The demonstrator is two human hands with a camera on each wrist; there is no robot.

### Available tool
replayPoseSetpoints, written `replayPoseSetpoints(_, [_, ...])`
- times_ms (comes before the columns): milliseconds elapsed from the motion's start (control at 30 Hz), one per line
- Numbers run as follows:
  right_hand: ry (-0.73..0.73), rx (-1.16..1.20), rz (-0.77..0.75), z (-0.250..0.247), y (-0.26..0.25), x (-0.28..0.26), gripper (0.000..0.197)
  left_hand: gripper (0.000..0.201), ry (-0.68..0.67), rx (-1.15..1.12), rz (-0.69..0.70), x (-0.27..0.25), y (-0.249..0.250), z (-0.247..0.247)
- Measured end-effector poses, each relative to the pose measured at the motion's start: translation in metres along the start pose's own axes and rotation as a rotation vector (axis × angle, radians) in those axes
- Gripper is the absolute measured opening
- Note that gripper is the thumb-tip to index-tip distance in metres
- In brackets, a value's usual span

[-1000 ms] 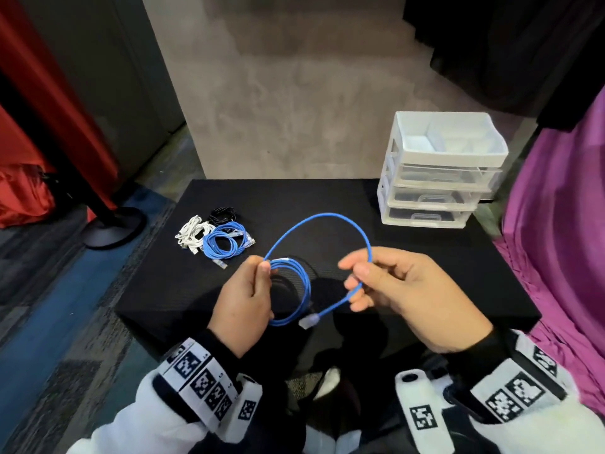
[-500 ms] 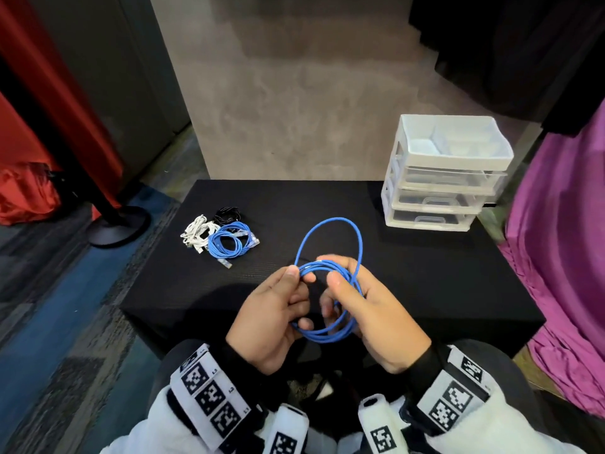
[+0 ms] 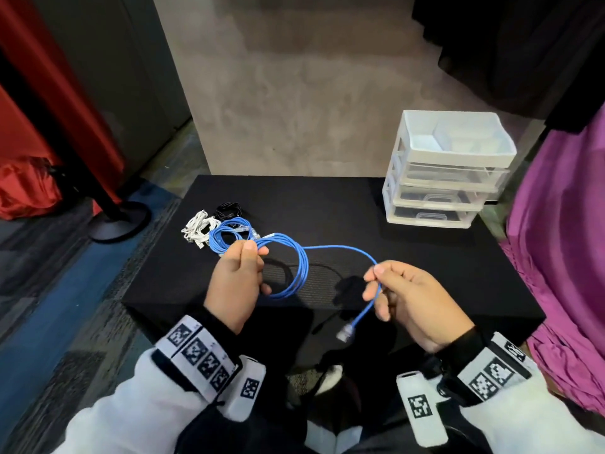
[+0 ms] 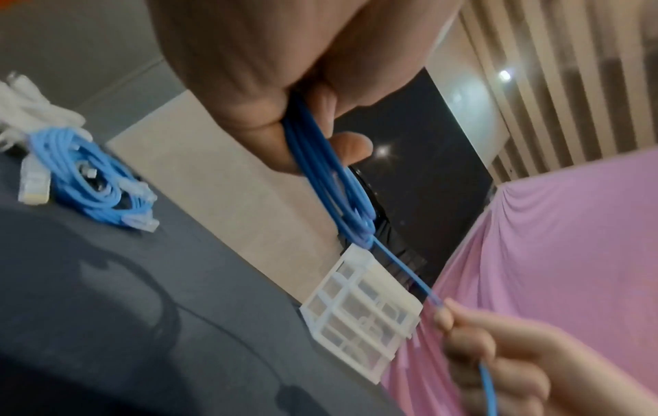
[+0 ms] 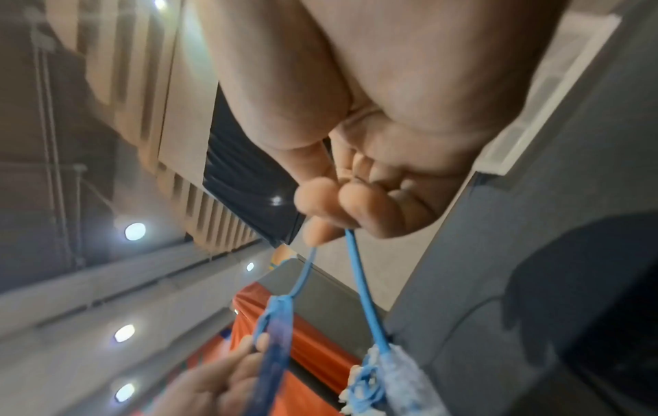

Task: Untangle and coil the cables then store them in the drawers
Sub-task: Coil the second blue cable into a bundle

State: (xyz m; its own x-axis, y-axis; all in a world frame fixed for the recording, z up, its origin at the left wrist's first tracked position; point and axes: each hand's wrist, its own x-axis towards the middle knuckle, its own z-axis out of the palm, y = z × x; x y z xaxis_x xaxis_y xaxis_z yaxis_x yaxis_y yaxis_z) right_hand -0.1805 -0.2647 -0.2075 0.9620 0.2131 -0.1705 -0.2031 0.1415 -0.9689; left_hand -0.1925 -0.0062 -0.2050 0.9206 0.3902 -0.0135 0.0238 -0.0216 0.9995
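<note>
The blue cable [image 3: 296, 257] I'm working is up in the air over the near edge of the black surface [image 3: 343, 204], partly gathered into a few loops. My left hand [image 3: 234, 286] has those loops pinched between thumb and curled fingers at the top of the coil (the left wrist view shows several strands bunched in that grip). From there a single strand arcs across to my right hand [image 3: 406, 301], which pinches it between thumb and forefinger, the other fingers curled loosely under. Below that pinch the tail hangs down and ends in a clear plug [image 3: 344, 335], dangling free in front of the surface edge.

On the surface, just beyond my left hand, lies a coiled blue cable [image 3: 227, 237] with clear plugs showing. Touching it on its left is a white cable bundle [image 3: 199, 227], and just behind the two sits a black cable bundle [image 3: 228, 209].

At the far right corner of the surface stands the white drawer unit [image 3: 442, 178], with an open tray on top divided into compartments and translucent drawers below it, all pushed in as far as I can tell. Purple cloth [image 3: 563, 257] hangs to the right of the surface, and a red drape [image 3: 49, 103] stands off to the left.
</note>
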Motion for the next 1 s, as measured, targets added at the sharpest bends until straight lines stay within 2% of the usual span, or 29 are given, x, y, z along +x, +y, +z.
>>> replayPoseSetpoints(133, [-0.005,0.433,0.067,0.021,-0.011,-0.003,0.015,0.031,0.037,0.130,0.127,-0.006,-0.012,0.015])
replayPoseSetpoints(267, [0.006,0.619,0.001,0.036,-0.017,-0.001,0.014,0.028,0.011,0.047,0.128,-0.026,-0.014,0.036])
replayPoseSetpoints(333, [0.018,0.539,-0.041,0.044,-0.010,0.002,0.013,0.028,0.014,-0.031,0.074,-0.033,-0.011,0.045])
replayPoseSetpoints(433, [0.136,-0.023,-0.240,0.055,0.009,0.000,0.013,0.030,0.057,-0.219,-0.098,-0.038,-0.001,0.053])
replayPoseSetpoints(500, [0.176,-0.213,-0.335,0.061,0.022,-0.003,0.006,0.030,0.059,-0.364,-0.225,-0.042,0.006,0.057])
replayPoseSetpoints(567, [0.158,-0.163,-0.340,0.071,0.024,-0.008,0.011,0.030,0.042,-0.451,-0.299,-0.045,0.012,0.060])
replayPoseSetpoints(667, [0.078,0.056,-0.250,0.081,0.021,-0.012,0.026,0.027,0.000,-0.547,-0.387,-0.050,0.019,0.062])
replayPoseSetpoints(800, [0.060,0.119,-0.216,0.080,0.017,-0.014,0.037,0.022,0.018,-0.640,-0.474,-0.051,0.025,0.060])
replayPoseSetpoints(900, [0.035,0.084,-0.221,0.076,0.022,-0.015,0.030,0.025,0.082,-0.690,-0.522,-0.045,0.028,0.058])
replayPoseSetpoints(1000, [-0.116,-0.165,-0.234,0.068,0.036,-0.020,0.014,0.028,0.183,-0.758,-0.509,-0.029,0.033,0.047])
